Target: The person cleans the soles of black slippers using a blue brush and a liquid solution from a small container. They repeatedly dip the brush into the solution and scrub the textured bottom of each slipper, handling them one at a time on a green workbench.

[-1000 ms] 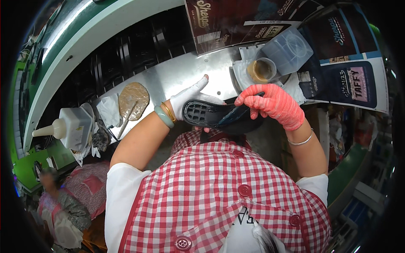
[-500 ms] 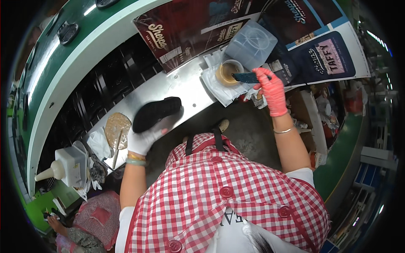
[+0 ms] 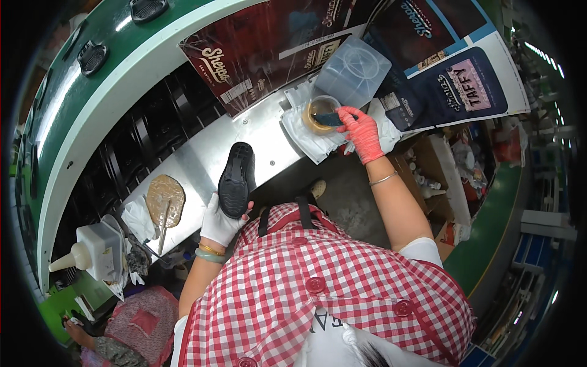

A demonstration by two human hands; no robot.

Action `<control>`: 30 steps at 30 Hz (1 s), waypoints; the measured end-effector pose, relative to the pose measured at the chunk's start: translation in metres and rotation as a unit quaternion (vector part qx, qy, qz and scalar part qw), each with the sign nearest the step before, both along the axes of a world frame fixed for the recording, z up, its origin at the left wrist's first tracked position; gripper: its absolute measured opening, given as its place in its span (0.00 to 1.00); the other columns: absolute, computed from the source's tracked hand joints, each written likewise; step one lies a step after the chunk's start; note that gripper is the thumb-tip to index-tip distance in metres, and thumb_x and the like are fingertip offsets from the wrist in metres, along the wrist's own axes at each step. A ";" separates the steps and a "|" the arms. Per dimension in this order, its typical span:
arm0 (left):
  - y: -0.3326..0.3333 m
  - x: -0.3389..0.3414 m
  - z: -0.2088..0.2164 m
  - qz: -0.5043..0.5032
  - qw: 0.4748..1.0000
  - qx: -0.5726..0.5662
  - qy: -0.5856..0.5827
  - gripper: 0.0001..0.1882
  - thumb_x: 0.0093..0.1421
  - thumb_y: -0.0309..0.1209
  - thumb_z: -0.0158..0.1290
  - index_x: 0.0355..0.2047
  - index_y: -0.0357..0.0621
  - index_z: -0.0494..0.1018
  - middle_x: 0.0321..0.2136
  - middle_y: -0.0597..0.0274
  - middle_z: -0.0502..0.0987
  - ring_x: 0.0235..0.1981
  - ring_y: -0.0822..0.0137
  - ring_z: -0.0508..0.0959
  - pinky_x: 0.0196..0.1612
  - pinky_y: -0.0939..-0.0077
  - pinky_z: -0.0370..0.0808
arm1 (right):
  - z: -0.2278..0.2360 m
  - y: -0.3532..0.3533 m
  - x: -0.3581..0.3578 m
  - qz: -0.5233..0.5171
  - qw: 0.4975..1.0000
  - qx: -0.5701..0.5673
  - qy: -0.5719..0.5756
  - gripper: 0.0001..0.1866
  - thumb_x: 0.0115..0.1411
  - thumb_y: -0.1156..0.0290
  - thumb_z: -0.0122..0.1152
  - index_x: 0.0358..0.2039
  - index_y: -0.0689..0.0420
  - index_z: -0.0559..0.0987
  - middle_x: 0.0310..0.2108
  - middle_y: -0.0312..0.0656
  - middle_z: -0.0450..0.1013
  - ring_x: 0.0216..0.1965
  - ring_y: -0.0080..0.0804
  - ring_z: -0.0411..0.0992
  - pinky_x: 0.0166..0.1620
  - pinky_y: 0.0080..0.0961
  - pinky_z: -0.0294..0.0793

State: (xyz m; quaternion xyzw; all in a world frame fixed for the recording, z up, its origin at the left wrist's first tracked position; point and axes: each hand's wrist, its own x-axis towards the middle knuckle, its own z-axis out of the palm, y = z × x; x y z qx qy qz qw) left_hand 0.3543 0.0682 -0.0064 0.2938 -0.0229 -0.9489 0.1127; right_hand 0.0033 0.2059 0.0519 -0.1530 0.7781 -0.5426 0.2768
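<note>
L hand (image 3: 221,225): fingers clamped on blk shoe sole (image 3: 235,180). R hand (image 3: 362,136): fingers pinching dk tool (image 3: 330,119) over cup (image 3: 315,128). Poss. spill, w/ tool snagging cup.

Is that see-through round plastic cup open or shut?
Open: the clear round plastic cup has no lid on, and its tan inside shows.

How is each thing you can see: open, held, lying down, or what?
Left hand: closed around the black shoe sole
Black shoe sole: held, tread showing
Right hand: pinching the dark strip
Dark strip: held, one end at the plastic cup
Plastic cup: open, brownish inside
Stick: lying partly on the round brown pad
White bottle: nozzle on
</note>
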 end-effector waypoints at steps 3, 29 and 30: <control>0.000 -0.012 0.015 0.002 0.999 -0.011 0.049 0.27 0.65 0.51 0.33 0.54 0.47 0.62 0.50 0.52 0.69 0.46 0.46 0.72 0.36 0.61 0.74 | -0.003 0.016 -0.008 -0.019 0.997 -0.035 -0.063 0.14 0.59 0.59 0.56 0.40 0.55 0.77 0.27 0.36 0.74 0.17 0.15 0.67 0.18 0.12 0.63; 0.026 -0.066 0.119 -0.009 0.974 -0.094 0.206 0.36 0.56 0.48 0.53 0.58 0.39 0.56 0.54 0.42 0.63 0.53 0.41 0.66 0.51 0.46 0.70 | 0.127 -0.018 0.150 0.019 0.975 -0.223 0.004 0.11 0.62 0.68 0.51 0.39 0.61 0.77 0.28 0.36 0.75 0.24 0.19 0.74 0.21 0.11 0.68; 0.026 -0.066 0.118 -0.014 0.976 -0.110 0.187 0.38 0.55 0.48 0.55 0.58 0.40 0.55 0.54 0.42 0.63 0.53 0.39 0.66 0.51 0.46 0.70 | 0.126 -0.019 0.148 0.020 0.973 -0.230 0.007 0.11 0.62 0.68 0.51 0.39 0.61 0.77 0.28 0.36 0.75 0.24 0.19 0.74 0.21 0.11 0.68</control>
